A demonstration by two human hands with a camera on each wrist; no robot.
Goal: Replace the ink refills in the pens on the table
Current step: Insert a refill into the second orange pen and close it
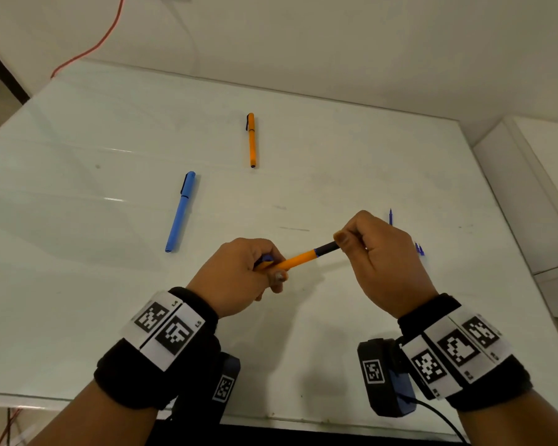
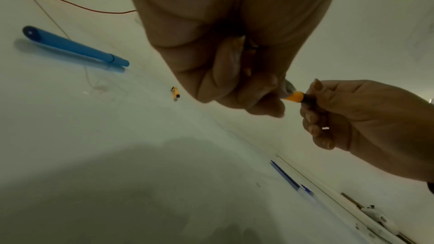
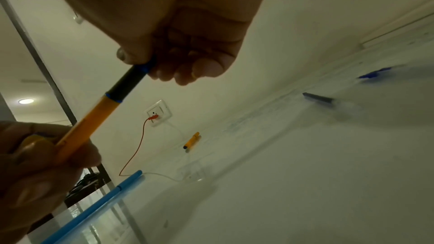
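Note:
An orange pen (image 1: 300, 256) with a black grip section is held level above the table between both hands. My left hand (image 1: 239, 275) grips its orange barrel (image 3: 82, 129). Round the black front section (image 3: 128, 83) my right hand (image 1: 374, 252) curls its thumb and fingers. A second orange pen (image 1: 252, 140) lies capped at the far middle, and a blue pen (image 1: 179, 212) lies capped to the left. Blue refills (image 1: 419, 249) lie on the table behind my right hand, partly hidden; in the left wrist view a blue refill (image 2: 285, 174) lies near the table edge.
The white table (image 1: 110, 284) ends at a wall behind and a white ledge (image 1: 529, 188) on the right. A red wire (image 1: 110, 33) runs from the table's far left corner up to a wall socket (image 3: 158, 114).

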